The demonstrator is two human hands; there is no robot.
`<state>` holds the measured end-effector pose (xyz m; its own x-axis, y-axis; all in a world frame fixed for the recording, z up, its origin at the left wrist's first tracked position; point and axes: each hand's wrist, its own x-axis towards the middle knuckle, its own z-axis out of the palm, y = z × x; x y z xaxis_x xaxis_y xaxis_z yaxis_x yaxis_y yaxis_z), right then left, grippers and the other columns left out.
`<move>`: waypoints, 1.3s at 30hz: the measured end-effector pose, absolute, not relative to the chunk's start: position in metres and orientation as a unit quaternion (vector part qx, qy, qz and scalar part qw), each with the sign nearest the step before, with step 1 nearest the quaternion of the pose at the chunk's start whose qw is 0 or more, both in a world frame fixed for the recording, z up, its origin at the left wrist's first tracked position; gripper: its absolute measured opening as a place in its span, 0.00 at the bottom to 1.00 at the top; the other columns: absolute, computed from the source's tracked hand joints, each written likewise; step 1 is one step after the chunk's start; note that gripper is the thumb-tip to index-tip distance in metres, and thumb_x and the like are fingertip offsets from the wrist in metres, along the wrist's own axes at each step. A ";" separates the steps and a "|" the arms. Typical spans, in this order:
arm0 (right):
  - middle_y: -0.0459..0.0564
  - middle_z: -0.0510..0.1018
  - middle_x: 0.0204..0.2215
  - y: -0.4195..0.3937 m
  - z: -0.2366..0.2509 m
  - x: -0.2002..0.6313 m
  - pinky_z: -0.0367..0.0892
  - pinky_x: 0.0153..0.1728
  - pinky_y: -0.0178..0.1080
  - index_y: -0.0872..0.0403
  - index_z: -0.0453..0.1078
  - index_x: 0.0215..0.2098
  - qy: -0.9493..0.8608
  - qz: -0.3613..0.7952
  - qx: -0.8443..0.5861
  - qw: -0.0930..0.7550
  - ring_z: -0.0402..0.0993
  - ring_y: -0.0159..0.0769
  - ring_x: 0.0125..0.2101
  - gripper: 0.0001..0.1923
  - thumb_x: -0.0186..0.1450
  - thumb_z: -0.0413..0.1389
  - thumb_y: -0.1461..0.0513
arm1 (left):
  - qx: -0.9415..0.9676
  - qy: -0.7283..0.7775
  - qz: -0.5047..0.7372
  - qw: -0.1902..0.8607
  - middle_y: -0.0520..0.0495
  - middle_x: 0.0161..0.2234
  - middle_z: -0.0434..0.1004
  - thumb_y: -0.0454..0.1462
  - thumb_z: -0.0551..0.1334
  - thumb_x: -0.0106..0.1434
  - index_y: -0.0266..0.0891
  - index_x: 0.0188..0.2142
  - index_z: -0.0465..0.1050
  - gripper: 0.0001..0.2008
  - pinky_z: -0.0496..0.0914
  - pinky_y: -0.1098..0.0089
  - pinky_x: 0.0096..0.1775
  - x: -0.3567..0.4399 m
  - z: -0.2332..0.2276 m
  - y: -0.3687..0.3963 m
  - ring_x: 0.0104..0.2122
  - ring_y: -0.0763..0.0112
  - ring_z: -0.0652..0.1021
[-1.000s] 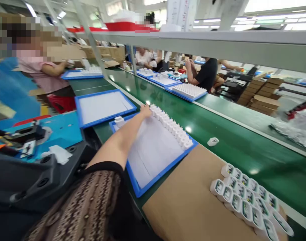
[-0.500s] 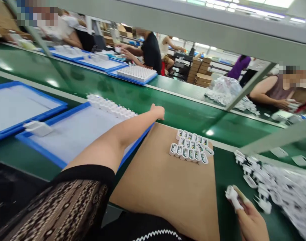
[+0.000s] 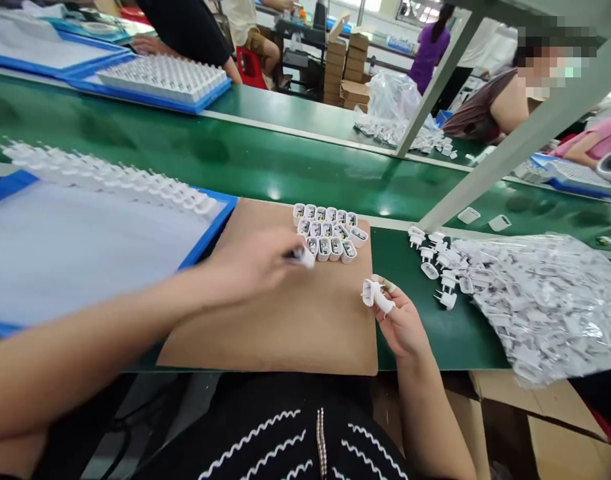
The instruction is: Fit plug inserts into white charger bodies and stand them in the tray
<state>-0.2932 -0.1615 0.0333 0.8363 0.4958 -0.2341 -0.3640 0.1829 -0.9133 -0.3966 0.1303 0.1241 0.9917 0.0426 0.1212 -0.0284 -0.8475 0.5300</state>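
My left hand (image 3: 258,263), smeared by motion, is over the brown board with a white charger housing (image 3: 304,257) pinched at its fingertips. Beside it, several open white charger housings (image 3: 330,248) with circuit boards inside stand in rows on the brown board (image 3: 305,327). At the board's right edge, my right hand (image 3: 400,320) is closed on a white plug cap (image 3: 368,293), its hollow side facing left. White covering shows on my right thumb. Loose plug caps with pins (image 3: 448,280) lie right of that hand.
A clear plastic bag (image 3: 560,300) full of white plug caps lies at the right. At the left, a blue-rimmed tray (image 3: 185,257) holds a row of assembled chargers (image 3: 105,177) along its back. A slanted metal post (image 3: 445,187) rises behind the board. Co-workers sit across the green bench.
My left hand has come back from beyond the tray to the housings and now pinches one. The right hand has moved left and up with its plug cap. The view has turned right.
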 end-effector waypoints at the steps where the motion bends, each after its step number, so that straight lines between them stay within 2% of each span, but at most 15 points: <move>1: 0.49 0.83 0.42 -0.160 0.033 -0.295 0.74 0.43 0.42 0.47 0.82 0.44 -0.066 0.287 -0.579 0.760 0.78 0.37 0.39 0.22 0.53 0.76 0.52 | 0.951 -0.010 0.057 0.303 0.47 0.47 0.82 0.38 0.59 0.68 0.44 0.48 0.76 0.11 0.75 0.63 0.46 -0.411 0.110 0.108 0.45 0.60 0.81; 5: 0.49 0.82 0.41 -0.156 0.036 -0.307 0.74 0.44 0.43 0.47 0.81 0.45 -0.171 0.228 -0.663 0.693 0.78 0.38 0.38 0.17 0.60 0.71 0.53 | 0.934 0.009 0.072 0.350 0.45 0.50 0.81 0.34 0.59 0.70 0.43 0.52 0.73 0.12 0.73 0.57 0.51 -0.437 0.062 0.054 0.49 0.59 0.80; 8: 0.49 0.81 0.44 -0.154 0.044 -0.316 0.74 0.47 0.43 0.46 0.80 0.50 -0.309 0.123 -0.752 0.569 0.78 0.38 0.42 0.12 0.68 0.64 0.58 | 0.914 0.034 0.079 0.396 0.45 0.48 0.81 0.34 0.63 0.69 0.42 0.49 0.75 0.10 0.72 0.55 0.52 -0.438 0.035 0.045 0.49 0.57 0.78; 12: 0.49 0.82 0.46 -0.146 0.056 -0.323 0.74 0.49 0.43 0.47 0.76 0.55 -0.466 0.007 -0.785 0.408 0.78 0.39 0.46 0.18 0.70 0.55 0.68 | 0.865 0.054 0.117 0.486 0.43 0.49 0.81 0.43 0.71 0.64 0.43 0.50 0.77 0.16 0.72 0.55 0.53 -0.437 0.007 0.047 0.49 0.56 0.77; 15: 0.51 0.82 0.45 -0.135 0.058 -0.327 0.75 0.48 0.44 0.49 0.74 0.57 -0.538 -0.030 -0.771 0.339 0.77 0.41 0.46 0.26 0.66 0.50 0.74 | 0.844 0.048 0.141 0.516 0.44 0.45 0.82 0.44 0.69 0.67 0.44 0.47 0.79 0.12 0.72 0.57 0.52 -0.438 -0.002 0.047 0.46 0.58 0.77; 18: 0.52 0.81 0.43 -0.127 0.056 -0.330 0.76 0.45 0.44 0.51 0.73 0.57 -0.570 -0.055 -0.767 0.290 0.77 0.43 0.44 0.28 0.63 0.49 0.76 | 0.841 0.042 0.152 0.517 0.44 0.44 0.81 0.43 0.69 0.68 0.43 0.46 0.79 0.11 0.71 0.57 0.51 -0.438 -0.004 0.046 0.44 0.59 0.77; 22: 0.52 0.80 0.38 -0.123 0.055 -0.331 0.75 0.40 0.43 0.52 0.74 0.54 -0.585 -0.072 -0.766 0.257 0.75 0.43 0.40 0.27 0.63 0.48 0.76 | 0.841 0.042 0.154 0.516 0.45 0.43 0.81 0.42 0.68 0.69 0.42 0.46 0.79 0.10 0.70 0.56 0.51 -0.439 -0.004 0.045 0.44 0.60 0.76; 27: 0.49 0.76 0.30 -0.122 0.058 -0.333 0.68 0.31 0.39 0.52 0.75 0.46 -0.602 -0.111 -0.764 0.204 0.69 0.39 0.30 0.23 0.62 0.48 0.77 | 0.839 0.043 0.157 0.519 0.45 0.42 0.81 0.42 0.68 0.68 0.41 0.45 0.79 0.09 0.70 0.57 0.50 -0.438 -0.005 0.047 0.43 0.60 0.76; 31: 0.48 0.76 0.28 -0.122 0.051 -0.329 0.66 0.29 0.38 0.51 0.76 0.39 -0.597 -0.136 -0.764 0.202 0.69 0.38 0.28 0.20 0.62 0.49 0.76 | 0.838 0.045 0.142 0.525 0.44 0.42 0.81 0.42 0.70 0.67 0.41 0.44 0.79 0.10 0.71 0.57 0.50 -0.433 -0.007 0.048 0.43 0.58 0.76; 33: 0.49 0.79 0.30 -0.122 0.047 -0.327 0.68 0.31 0.38 0.50 0.78 0.43 -0.585 -0.126 -0.771 0.218 0.72 0.38 0.30 0.21 0.62 0.50 0.75 | 0.839 0.051 0.132 0.526 0.44 0.43 0.81 0.42 0.71 0.66 0.41 0.45 0.79 0.11 0.71 0.56 0.50 -0.431 -0.004 0.046 0.44 0.58 0.77; 35: 0.49 0.82 0.36 -0.123 0.047 -0.326 0.72 0.34 0.39 0.47 0.77 0.53 -0.564 -0.077 -0.781 0.257 0.77 0.41 0.34 0.24 0.64 0.52 0.71 | 0.841 0.047 0.125 0.525 0.44 0.43 0.81 0.39 0.71 0.65 0.40 0.46 0.78 0.11 0.72 0.57 0.49 -0.433 0.002 0.045 0.44 0.58 0.78; 37: 0.51 0.83 0.47 -0.132 0.050 -0.324 0.76 0.41 0.43 0.45 0.67 0.66 -0.521 0.006 -0.791 0.322 0.79 0.45 0.42 0.29 0.67 0.56 0.64 | 0.842 0.038 0.124 0.523 0.44 0.41 0.81 0.37 0.69 0.66 0.41 0.47 0.78 0.10 0.73 0.60 0.48 -0.443 0.013 0.050 0.43 0.60 0.79; 39: 0.54 0.76 0.60 -0.155 0.051 -0.318 0.73 0.52 0.51 0.44 0.54 0.74 -0.434 0.045 -0.817 0.377 0.77 0.51 0.52 0.39 0.67 0.60 0.56 | 0.841 0.049 0.151 0.517 0.45 0.43 0.82 0.38 0.68 0.67 0.42 0.47 0.77 0.09 0.74 0.62 0.49 -0.459 0.028 0.067 0.44 0.61 0.80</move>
<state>-0.3179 -0.1549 0.0515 0.6188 0.7435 0.2536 0.6758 -0.3393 -0.6543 -0.4589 0.0666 0.0279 0.9495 0.2385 0.2040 -0.0740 -0.4615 0.8841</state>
